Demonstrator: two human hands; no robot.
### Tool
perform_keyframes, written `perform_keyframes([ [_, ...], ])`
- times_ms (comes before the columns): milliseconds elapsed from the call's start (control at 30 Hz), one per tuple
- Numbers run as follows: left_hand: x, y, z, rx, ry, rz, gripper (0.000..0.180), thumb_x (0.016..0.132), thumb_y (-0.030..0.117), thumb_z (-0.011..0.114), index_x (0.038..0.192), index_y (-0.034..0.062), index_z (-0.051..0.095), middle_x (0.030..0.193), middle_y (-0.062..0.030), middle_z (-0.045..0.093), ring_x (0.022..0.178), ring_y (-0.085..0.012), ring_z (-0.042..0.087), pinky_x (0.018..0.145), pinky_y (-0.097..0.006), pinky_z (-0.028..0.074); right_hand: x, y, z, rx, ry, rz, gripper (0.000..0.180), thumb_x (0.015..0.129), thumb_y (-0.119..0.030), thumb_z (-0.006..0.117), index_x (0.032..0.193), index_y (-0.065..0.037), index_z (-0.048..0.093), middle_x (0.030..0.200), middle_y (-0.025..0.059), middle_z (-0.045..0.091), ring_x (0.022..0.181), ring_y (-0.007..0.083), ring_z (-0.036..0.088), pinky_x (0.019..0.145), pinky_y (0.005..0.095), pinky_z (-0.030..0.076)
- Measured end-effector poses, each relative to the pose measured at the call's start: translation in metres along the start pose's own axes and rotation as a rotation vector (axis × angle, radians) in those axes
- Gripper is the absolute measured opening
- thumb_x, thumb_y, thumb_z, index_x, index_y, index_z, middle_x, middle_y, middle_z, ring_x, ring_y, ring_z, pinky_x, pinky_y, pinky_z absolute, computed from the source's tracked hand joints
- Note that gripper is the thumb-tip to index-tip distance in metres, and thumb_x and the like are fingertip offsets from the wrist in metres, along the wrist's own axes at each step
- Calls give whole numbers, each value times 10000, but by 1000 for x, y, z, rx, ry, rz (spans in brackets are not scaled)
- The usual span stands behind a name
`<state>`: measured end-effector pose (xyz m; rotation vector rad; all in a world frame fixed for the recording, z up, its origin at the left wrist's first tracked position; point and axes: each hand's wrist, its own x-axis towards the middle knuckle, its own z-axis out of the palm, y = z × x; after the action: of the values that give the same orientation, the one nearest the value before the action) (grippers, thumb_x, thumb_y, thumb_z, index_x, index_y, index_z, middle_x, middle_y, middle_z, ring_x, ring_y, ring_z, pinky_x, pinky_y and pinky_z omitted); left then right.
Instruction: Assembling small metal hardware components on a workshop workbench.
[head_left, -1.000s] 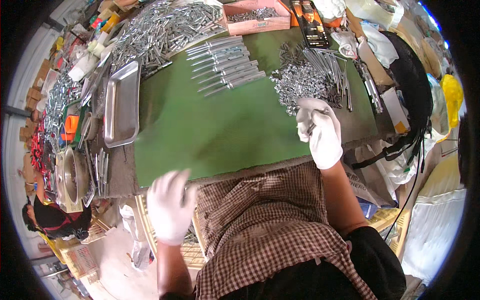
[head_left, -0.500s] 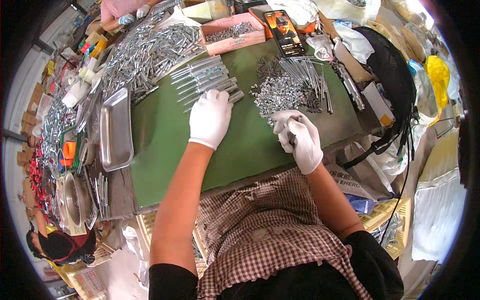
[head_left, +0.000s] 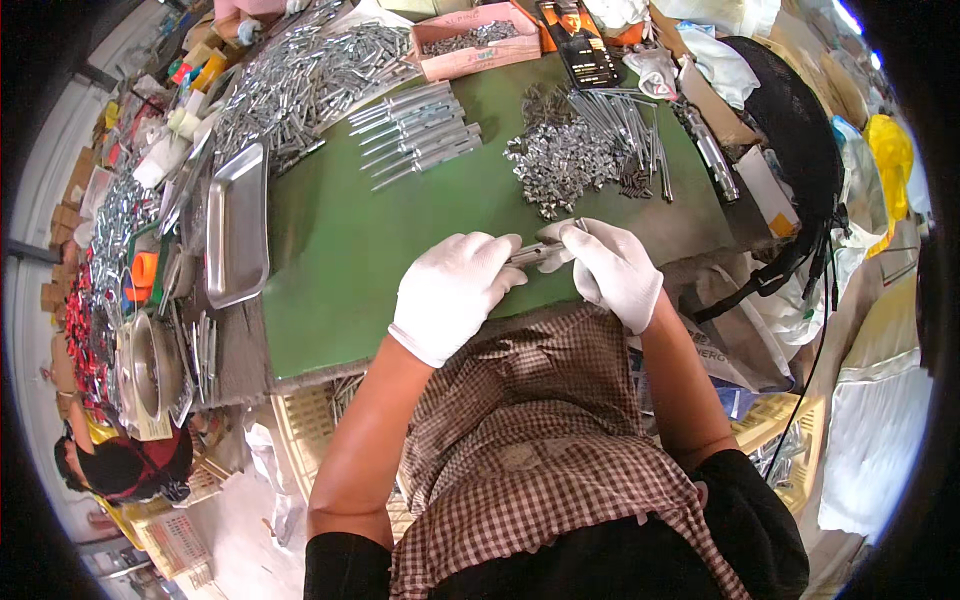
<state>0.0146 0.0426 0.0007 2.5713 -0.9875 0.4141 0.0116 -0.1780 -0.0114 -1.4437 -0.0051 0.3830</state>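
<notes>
Once my left hand [head_left: 452, 293] had come back from the rods [head_left: 418, 132], both hands pinched one metal piece [head_left: 532, 254] above the surface [head_left: 340, 260].

tray [head_left: 236, 228] left | rod row [head_left: 418, 132] behind | parts heap [head_left: 562, 165] right

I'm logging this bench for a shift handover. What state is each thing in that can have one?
Left white-gloved hand: closed on the small metal rod.
Right white-gloved hand: pinching the same rod's other end.
Flat steel tray: lying empty on the green mat.
Pink cardboard box: open, holding small metal parts.
Finished silver rods: laid side by side in a row.
Small metal pieces: heaped loose.
</notes>
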Motion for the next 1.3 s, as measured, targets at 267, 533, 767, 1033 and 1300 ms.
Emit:
perform_keyframes([
  [267, -7, 24, -4, 37, -35, -114, 292, 838, 156, 664, 1129, 152, 647, 824, -61, 607, 661, -237, 607, 603, -353, 517, 1, 5, -7, -570, 47, -87, 311, 937, -348, 579, 922, -43, 635, 785, 130, 669, 726, 287, 649, 678, 375, 504],
  [533, -11, 19, 10, 31, 54, -67, 266, 848, 170, 654, 1114, 176, 651, 749, -46, 565, 638, -228, 604, 584, -349, 512, 4, 6, -7, -515, 33, -35, 285, 942, -324, 575, 921, -45, 636, 764, 101, 661, 670, 220, 629, 646, 348, 494],
  [767, -12, 20, 14, -18, 77, -115, 254, 858, 193, 650, 1111, 208, 654, 767, -47, 564, 626, -234, 611, 553, -350, 506, 0, 5, -5, -548, 61, 0, 272, 948, -316, 568, 935, -54, 641, 780, 86, 671, 695, 210, 633, 665, 344, 498],
  [1033, -7, 26, 8, 34, -23, -186, 230, 847, 206, 646, 1076, 217, 672, 852, -59, 577, 553, -252, 615, 513, -373, 523, 22, 7, -16, -956, 323, -489, 201, 904, -258, 619, 959, -69, 655, 908, 128, 662, 831, 328, 637, 757, 413, 505],
  [1300, 0, 33, 9, 75, -182, -278, 228, 850, 215, 621, 1075, 217, 658, 798, -94, 539, 543, -272, 599, 492, -401, 500, 79, -33, 25, -1417, 379, -72, 330, 866, -338, 627, 1008, -40, 636, 1065, 171, 632, 944, 367, 640, 840, 449, 518],
])
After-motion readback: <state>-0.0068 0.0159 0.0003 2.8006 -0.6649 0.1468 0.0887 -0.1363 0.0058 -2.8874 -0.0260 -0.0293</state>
